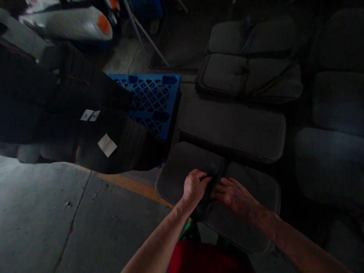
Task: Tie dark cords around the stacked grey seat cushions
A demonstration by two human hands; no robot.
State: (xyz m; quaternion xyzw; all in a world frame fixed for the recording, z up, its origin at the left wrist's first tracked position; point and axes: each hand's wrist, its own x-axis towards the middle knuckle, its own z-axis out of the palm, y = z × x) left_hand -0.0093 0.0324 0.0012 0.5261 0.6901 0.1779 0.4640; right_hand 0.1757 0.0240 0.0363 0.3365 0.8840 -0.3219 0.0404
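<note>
Just in front of me lies a dark grey stack of flat, round-cornered pieces [187,159], with a dark strap [217,178] running across its middle. My left hand [195,185] is at the left side of the strap, thumb and fingers pinched together at a dark edge. On the other side my right hand [233,195] rests with its curled fingertips against the strap. The hands are close together but apart. Dim light hides exactly what the fingers hold.
Behind the stack is an untied stack [233,121], then tied bundles [224,74]. More stacks [330,163] stand at the right. Left are a blue pallet [173,110] and dark bundles with a paper label [107,145]. A white roll [68,24] lies back left.
</note>
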